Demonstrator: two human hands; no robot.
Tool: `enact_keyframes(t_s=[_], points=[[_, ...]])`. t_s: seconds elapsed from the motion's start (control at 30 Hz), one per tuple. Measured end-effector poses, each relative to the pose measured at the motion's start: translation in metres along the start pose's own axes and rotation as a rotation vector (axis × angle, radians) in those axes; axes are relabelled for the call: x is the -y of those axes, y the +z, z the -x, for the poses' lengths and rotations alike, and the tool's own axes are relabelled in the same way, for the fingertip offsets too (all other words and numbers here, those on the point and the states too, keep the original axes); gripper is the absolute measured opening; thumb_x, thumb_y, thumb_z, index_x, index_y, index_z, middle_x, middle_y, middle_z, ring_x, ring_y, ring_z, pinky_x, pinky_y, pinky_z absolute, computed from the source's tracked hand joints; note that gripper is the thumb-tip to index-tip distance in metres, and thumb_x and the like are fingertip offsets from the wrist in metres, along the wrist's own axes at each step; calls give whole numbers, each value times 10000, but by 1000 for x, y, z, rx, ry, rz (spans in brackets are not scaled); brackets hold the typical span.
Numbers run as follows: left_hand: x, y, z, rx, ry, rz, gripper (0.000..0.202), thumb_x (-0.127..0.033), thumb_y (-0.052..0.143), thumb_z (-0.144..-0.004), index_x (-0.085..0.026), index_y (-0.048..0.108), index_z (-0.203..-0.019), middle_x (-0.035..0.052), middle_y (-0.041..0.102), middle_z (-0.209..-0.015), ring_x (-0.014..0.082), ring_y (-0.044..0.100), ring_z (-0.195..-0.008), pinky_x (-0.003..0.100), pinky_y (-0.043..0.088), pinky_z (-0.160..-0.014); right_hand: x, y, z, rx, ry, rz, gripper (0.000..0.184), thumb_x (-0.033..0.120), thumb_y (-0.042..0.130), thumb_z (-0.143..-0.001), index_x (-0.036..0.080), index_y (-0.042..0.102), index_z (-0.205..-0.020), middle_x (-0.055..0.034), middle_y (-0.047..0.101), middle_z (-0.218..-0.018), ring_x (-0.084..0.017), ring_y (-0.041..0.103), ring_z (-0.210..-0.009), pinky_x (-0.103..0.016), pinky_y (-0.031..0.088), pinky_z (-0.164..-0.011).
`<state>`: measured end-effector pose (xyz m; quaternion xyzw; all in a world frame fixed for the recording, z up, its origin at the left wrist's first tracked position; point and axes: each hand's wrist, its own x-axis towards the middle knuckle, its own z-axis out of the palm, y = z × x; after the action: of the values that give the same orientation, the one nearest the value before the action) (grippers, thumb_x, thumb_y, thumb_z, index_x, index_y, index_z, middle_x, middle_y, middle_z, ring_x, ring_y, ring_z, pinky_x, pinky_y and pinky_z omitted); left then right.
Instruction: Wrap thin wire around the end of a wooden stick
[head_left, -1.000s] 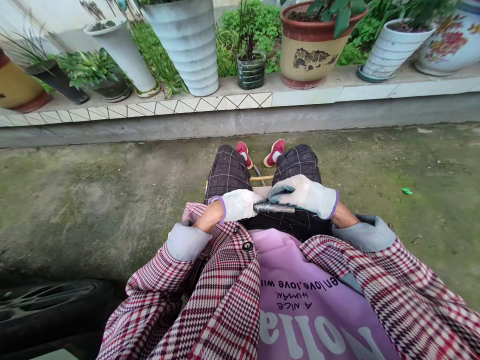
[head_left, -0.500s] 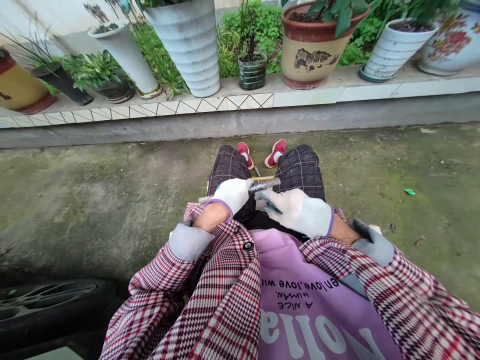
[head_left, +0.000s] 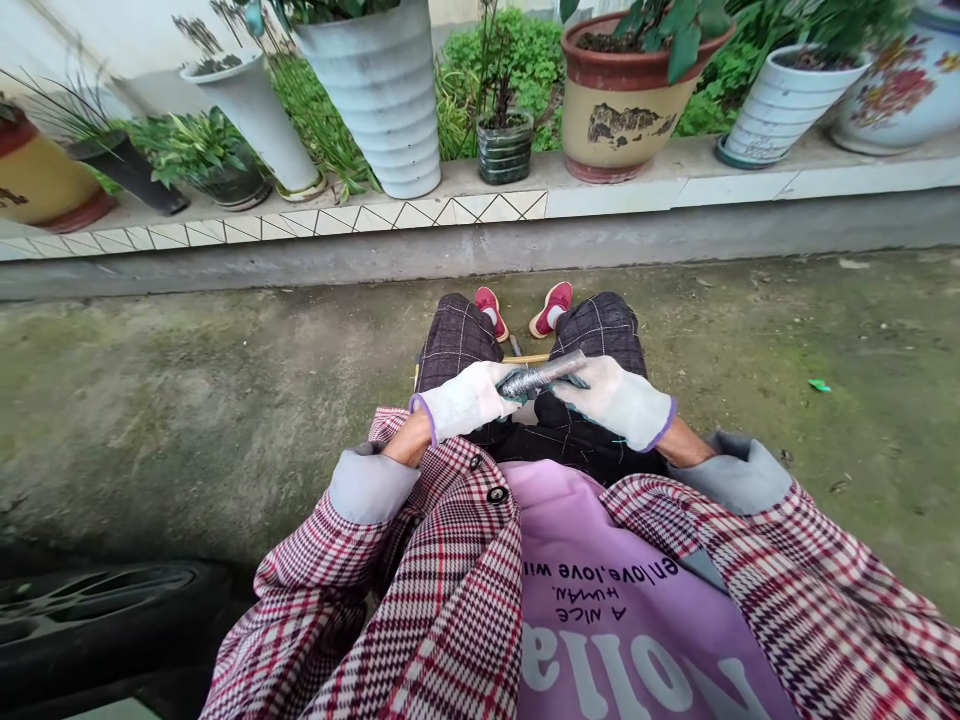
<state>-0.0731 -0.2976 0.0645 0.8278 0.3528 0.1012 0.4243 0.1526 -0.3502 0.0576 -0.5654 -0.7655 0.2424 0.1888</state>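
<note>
Between my hands, above my lap, is a silvery metal rod (head_left: 544, 374) with a ridged or wire-wound stretch and a smoother right end. It slants up to the right. My left hand (head_left: 472, 398), in a white work glove with a purple cuff, is closed around the ridged left end. My right hand (head_left: 619, 402), gloved the same way, has its fingers bent under the smooth end, with the thumb against it. Palms and fingertips of the gloves look dark green. The left end of the rod is hidden by my left glove.
A thin yellow bar (head_left: 527, 358) runs between my knees, with a small grey rod-like piece (head_left: 515, 345) beyond it. Potted plants, such as a tan pot (head_left: 619, 110), line the low ledge (head_left: 600, 200) ahead. A black wheel (head_left: 97, 620) stands at lower left.
My right hand has come up from below the rod and now touches its smooth end. My left hand has turned, and more of the rod shows, shifted to the right.
</note>
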Motion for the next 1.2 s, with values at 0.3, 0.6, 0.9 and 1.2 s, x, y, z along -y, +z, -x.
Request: enact_keyframes(t_s=[0.3, 0.6, 0.9, 1.2], points=[[9, -1, -6, -222, -167, 124, 309, -228, 564, -835, -135, 714, -1089, -3, 646, -713, 118, 551, -588, 229, 460, -598, 7, -7, 6, 34, -65, 166, 310, 213, 490, -1003, 169, 720, -1206, -133, 787, -1103, -265, 756, -938, -321, 541, -788], [1, 11, -3, 90, -204, -485, 240, -195, 555, -868, -207, 759, -993, 67, 730, -848, 196, 687, -796, 291, 520, -782, 6, -22, 4, 92, -119, 282, 232, 241, 510, -996, 191, 736, -975, -100, 781, -904, -223, 718, -779, -310, 506, -718], [-5, -25, -32, -110, -122, 117, 291, -228, 559, -866, -128, 684, -1109, -24, 603, -658, 89, 484, -483, 213, 438, -508, -10, -16, -24, -15, -61, 57, 214, 270, 554, -979, 217, 760, -1003, -32, 792, -940, -193, 720, -835, -287, 517, -759], [20, -4, -62, 140, -132, -437, 243, -171, 529, -897, -185, 744, -1008, 71, 728, -847, 208, 699, -809, 309, 529, -789, -33, -43, -58, 168, -18, 232, 236, 232, 538, -978, 162, 763, -1001, -134, 792, -1068, -273, 733, -964, -357, 531, -886]])
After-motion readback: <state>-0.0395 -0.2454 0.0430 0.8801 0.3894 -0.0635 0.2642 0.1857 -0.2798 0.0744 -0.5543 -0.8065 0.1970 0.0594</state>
